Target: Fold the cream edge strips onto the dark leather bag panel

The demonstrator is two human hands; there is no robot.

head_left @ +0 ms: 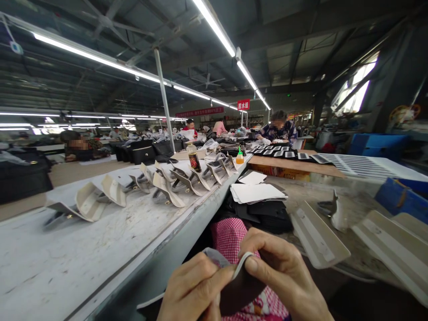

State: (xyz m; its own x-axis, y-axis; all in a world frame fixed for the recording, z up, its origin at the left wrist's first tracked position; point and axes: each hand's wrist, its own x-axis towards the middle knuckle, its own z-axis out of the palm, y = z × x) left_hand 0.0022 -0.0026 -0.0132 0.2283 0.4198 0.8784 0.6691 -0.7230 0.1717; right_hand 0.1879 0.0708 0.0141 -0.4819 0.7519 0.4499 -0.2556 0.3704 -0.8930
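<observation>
A dark, flexible piece with a pale edge (241, 285) is bent between my two hands, above a pink checked cloth (229, 234) on my lap. My left hand (195, 285) pinches it at the left, its fingers curled round. My right hand (282, 267) grips the upper edge between thumb and fingers, where the edge curves over. Some clear film (216, 257) shows behind the piece, near my left fingertips. Similar curved, cream-lined pieces (167, 189) stand in rows on the white table (110, 263) at the left.
White sheets (257, 192) lie on black pieces right of the table edge. Flat cream pieces (319, 236) and a blue box (404, 198) are at the right. A dark bottle (193, 160) and a glue bottle (240, 158) stand farther back. People work in the background.
</observation>
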